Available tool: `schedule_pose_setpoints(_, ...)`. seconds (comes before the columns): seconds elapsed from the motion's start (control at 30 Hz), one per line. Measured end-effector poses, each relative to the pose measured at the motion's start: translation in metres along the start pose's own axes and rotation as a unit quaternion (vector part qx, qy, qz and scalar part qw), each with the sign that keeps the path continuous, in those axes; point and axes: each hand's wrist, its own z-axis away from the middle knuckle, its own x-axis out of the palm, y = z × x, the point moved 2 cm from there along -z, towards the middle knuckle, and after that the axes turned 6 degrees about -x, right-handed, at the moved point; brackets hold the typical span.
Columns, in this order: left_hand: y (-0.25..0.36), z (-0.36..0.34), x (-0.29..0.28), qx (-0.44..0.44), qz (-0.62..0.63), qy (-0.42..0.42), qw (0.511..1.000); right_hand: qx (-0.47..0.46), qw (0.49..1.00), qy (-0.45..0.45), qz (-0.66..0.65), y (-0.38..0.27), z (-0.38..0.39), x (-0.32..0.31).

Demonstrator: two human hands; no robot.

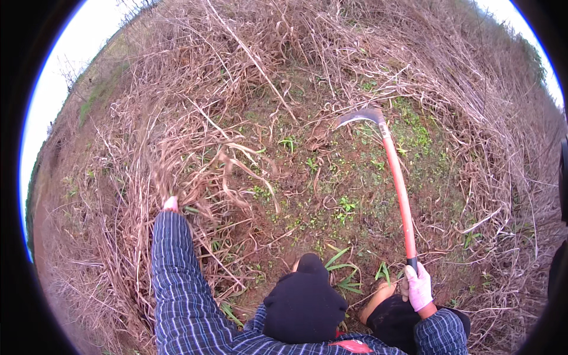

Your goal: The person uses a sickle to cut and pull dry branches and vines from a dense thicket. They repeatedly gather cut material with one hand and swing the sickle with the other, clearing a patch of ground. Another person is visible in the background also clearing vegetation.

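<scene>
Brown soil [299,189], dry grass [171,145] around, 1 sickle [393,160] in grasp

Over soil dotted with green sprouts [346,208]: red-handled sickle, gripped at the dark lower end [412,264] by the gloved right hand [419,288], blade [361,115] curving leftward. Amid dry grass: left hand [171,204], touching stalks, too blurred and covered to tell whether clenched round them.

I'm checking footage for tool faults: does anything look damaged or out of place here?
Nothing stands out. The sickle looks whole, its curved blade joined to the red handle in the gloved right hand. The dry grass at the left hand is tangled, like the growth around it, though blurred.
</scene>
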Motion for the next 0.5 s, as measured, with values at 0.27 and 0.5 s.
schedule_pose_setpoints(0.27, -0.150, 0.021, 0.163, -0.154, -0.129, 0.128, 0.971, 0.011, 0.996, 0.050, 0.079, -0.010, -0.080, 0.039)
schedule_pose_setpoints(0.5, -0.105, 0.072, 0.146, -0.161, 0.194, 0.257, 0.933, -0.099, 0.988, -0.055, 0.106, -0.095, -0.261, 0.195)
